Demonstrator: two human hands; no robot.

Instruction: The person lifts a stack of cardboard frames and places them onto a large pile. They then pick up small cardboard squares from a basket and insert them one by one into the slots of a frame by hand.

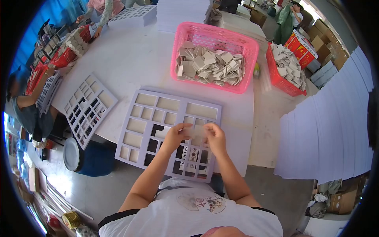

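Right in front of my body lies a white frame panel [182,106] with rows of rectangular openings, overhanging the near table edge. Grey cardboard pieces fill many openings at its far and left side, while openings nearer me show through to my shirt and the floor. My left hand [178,135] is over the panel's middle, fingers pinched on a small cardboard piece [196,131], blurred by motion. From the other side my right hand [214,138] grips the same piece, thumb and fingers closed together. Beyond my hands stands a pink basket [253,59] full of loose cardboard pieces.
Another frame panel [114,100] sticks out over the left table edge, above a blue barrel [94,162]. A red basket [282,86] of pieces stands at the right. White boards [323,130] are stacked beyond it. One person [29,112] works at the left, another [106,12] at the back.
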